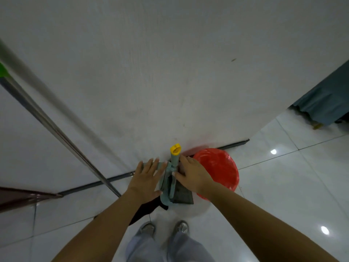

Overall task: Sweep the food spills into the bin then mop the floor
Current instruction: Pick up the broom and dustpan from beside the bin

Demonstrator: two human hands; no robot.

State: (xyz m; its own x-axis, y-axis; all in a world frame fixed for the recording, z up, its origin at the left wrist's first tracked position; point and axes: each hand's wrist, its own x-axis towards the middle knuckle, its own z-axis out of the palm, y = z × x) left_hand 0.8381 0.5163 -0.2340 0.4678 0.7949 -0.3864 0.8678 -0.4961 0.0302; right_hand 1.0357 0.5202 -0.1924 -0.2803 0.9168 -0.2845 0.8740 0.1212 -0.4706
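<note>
Head view, looking steeply down at a white wall meeting a glossy tiled floor (283, 186).

Hard to read: the dustpan (171, 188) at frame centre is partly covered by both hands; its pan is a dark wedge below the right hand, and its grey-green handle (174, 159) with a yellow tip rises toward the wall. Whether it leans on the wall or stands free, cannot tell. A black shape (149, 207) shows under the left forearm; too hidden to identify. The bin (219, 167), lined with a red bag, sits just right of the dustpan, against the wall; the right wrist covers its lower left edge, and its contents are not visible. A long metal pole (56, 129) runs from the upper left edge down to the wall's foot, left of centre; its top is cut off and blurred, with a green patch at the frame edge. A dark reddish strip at lower left is cut off by the frame. Blue-grey cloth (321, 103) hangs at the right edge, only partly in view.

Left hand (146, 178): fingers straight and spread, palm down, left of the dustpan handle, gripping nothing; contact with the frame uncertain.

Right hand (192, 174): fingers extended and relaxed, fingertips at the handle's right side, thumb toward the frame; no closed grip seen.

Grey trousers and two shoes at bottom centre.
</note>
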